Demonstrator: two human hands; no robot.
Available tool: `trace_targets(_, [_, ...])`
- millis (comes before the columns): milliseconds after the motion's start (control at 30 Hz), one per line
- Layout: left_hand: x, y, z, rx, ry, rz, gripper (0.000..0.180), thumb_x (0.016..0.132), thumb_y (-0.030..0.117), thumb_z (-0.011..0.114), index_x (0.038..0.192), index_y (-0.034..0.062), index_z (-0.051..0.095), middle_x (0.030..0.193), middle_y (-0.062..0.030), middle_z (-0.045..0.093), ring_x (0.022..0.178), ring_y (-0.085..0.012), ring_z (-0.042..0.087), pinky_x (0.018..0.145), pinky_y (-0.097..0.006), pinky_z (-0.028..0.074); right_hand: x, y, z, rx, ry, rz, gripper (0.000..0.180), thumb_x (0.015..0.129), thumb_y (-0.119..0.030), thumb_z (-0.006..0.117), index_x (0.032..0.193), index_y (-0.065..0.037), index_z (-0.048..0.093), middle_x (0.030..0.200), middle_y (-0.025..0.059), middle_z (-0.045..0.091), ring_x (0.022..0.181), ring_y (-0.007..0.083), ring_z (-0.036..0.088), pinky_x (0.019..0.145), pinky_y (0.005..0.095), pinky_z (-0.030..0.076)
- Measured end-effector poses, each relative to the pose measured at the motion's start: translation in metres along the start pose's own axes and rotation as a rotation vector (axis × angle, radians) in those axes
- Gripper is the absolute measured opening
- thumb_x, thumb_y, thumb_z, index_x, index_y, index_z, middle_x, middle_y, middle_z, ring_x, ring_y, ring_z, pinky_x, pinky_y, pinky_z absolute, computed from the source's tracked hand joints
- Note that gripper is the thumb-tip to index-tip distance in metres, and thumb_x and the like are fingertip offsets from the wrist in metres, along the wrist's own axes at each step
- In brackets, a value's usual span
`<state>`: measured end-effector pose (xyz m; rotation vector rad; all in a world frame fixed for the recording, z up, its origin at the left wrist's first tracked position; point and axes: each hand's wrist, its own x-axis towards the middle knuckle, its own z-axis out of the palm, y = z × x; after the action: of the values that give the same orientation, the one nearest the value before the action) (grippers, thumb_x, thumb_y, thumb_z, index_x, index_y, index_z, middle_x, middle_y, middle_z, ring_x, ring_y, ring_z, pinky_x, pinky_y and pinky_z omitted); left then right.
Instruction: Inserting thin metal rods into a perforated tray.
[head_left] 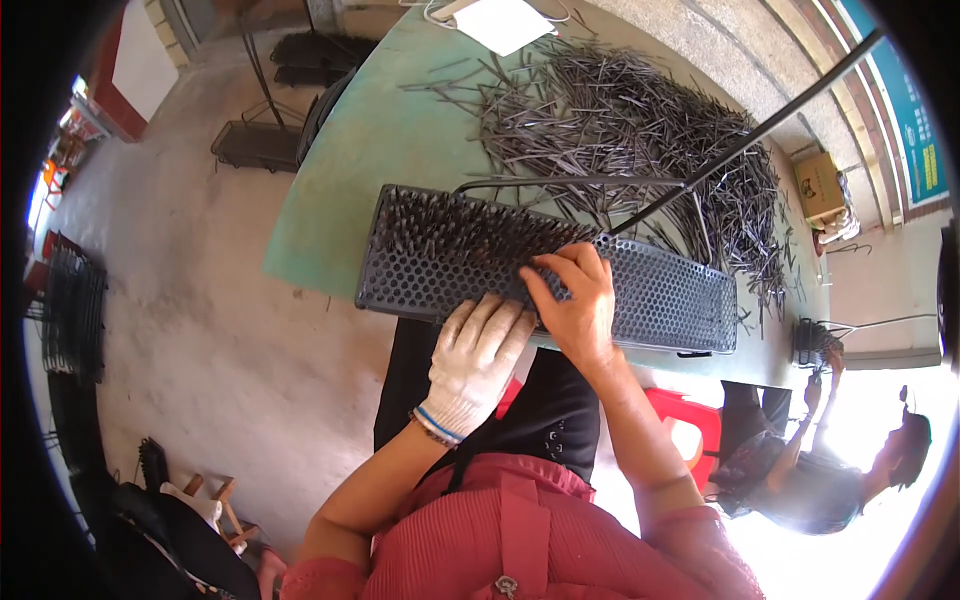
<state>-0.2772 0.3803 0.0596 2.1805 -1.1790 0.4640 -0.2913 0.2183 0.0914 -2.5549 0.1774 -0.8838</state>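
A long dark perforated metal tray [660,295] lies along the near edge of a green table [340,190]. Its left half is packed with upright dark metal pins [450,235]. My left hand [478,360], in a white knit glove, rests against the tray's near wall. My bare right hand [575,300] lies on top of the tray at its middle, fingers curled over the pins and pressing down. A large loose heap of the same pins [620,120] covers the table beyond the tray.
A thin black rod [760,125] slants across the heap toward the tray. White paper [500,22] lies at the table's far end. Black wire racks [70,305] stand on the concrete floor at left. Another person [830,470] sits at right beside a red stool [690,420].
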Motion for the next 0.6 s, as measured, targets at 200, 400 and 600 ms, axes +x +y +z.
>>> trace_targets(200, [-0.001,-0.055,-0.07,-0.018,0.317,-0.38,0.031,0.083,0.009,0.069,0.113,0.0061,0.063,0.116,-0.0137,0.06,0.106,-0.031,0.059,0.093,-0.042,0.047,-0.033,0.001,-0.03,0.313,-0.002,0.241,0.012,0.077,0.0,0.076,0.088,0.0,0.071,0.084,0.0099,0.06,0.068,0.0186,0.061,0.06,0.0287,0.05])
trace_targets(400, [0.124,-0.143,-0.096,0.049,-0.107,-0.31,0.057,0.084,0.027,0.071,0.132,0.0063,0.05,0.131,-0.0168,0.054,0.121,-0.0349,0.053,0.1,-0.04,0.044,-0.1,0.008,-0.051,0.553,-0.195,0.183,0.011,0.078,-0.005,0.076,0.087,-0.001,0.071,0.086,0.0112,0.067,0.075,0.024,0.066,0.065,0.033,0.054])
trace_targets(600, [0.305,-0.118,0.013,0.16,-0.755,-0.036,0.097,0.07,0.049,0.077,0.148,0.0115,0.032,0.146,-0.019,0.041,0.131,-0.0375,0.045,0.107,-0.044,0.04,-0.143,0.036,-0.042,0.644,-0.235,0.283,0.012,0.079,-0.01,0.076,0.089,-0.005,0.071,0.081,0.0085,0.065,0.073,0.0255,0.066,0.062,0.0338,0.053])
